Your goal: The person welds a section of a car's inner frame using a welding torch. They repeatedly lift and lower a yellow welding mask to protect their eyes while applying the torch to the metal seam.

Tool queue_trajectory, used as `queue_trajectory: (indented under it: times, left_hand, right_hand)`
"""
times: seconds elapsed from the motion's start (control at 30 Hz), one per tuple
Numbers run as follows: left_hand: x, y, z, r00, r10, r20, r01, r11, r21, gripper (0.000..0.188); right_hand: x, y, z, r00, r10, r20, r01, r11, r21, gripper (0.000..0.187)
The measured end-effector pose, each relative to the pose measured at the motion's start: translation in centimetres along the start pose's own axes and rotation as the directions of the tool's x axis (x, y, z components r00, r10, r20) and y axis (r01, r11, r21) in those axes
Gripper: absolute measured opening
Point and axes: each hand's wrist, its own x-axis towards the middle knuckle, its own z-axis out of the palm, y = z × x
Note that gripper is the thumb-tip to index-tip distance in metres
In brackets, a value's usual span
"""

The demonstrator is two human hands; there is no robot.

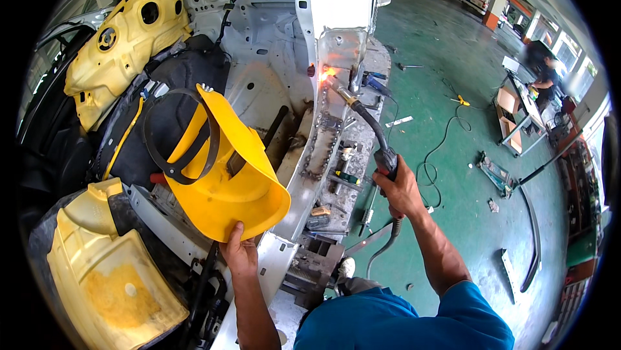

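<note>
My right hand [399,188] is wrapped around the handle of a welding torch [369,117]. The torch's tip meets the white metal pillar of a stripped car body [341,52], where a bright orange glow [328,74] shows. Below that spot, a row of dark weld marks [321,143] runs down the sill. My left hand [240,250] grips the lower edge of a yellow welding mask [259,188], its black headband turned to the left. The mask is held over the open car interior, between me and the floor pan.
Yellow foam panels [123,39] and another foam block [116,272] lie at the left. Tools, including a green-and-black one [347,177], lie on a grey bench beside the sill. A cable [440,149] winds over the green floor. Another person [546,78] stands by a cart at the right.
</note>
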Motion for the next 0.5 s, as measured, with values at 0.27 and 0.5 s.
queue_trajectory:
  times: [0.27,0.5]
  left_hand:
    - [-0.1,0.0,-0.1,0.999,-0.017,-0.030,0.018,0.999,0.028,0.055]
    - [-0.2,0.0,0.3,1.000,0.019,0.000,-0.019,1.000,0.007,0.058]
  right_hand:
    - [-0.2,-0.1,0.5,0.998,-0.030,-0.054,0.028,0.999,-0.043,0.040]
    - [-0.2,0.7,0.6,0.998,-0.046,-0.038,0.050,0.994,0.101,0.034]
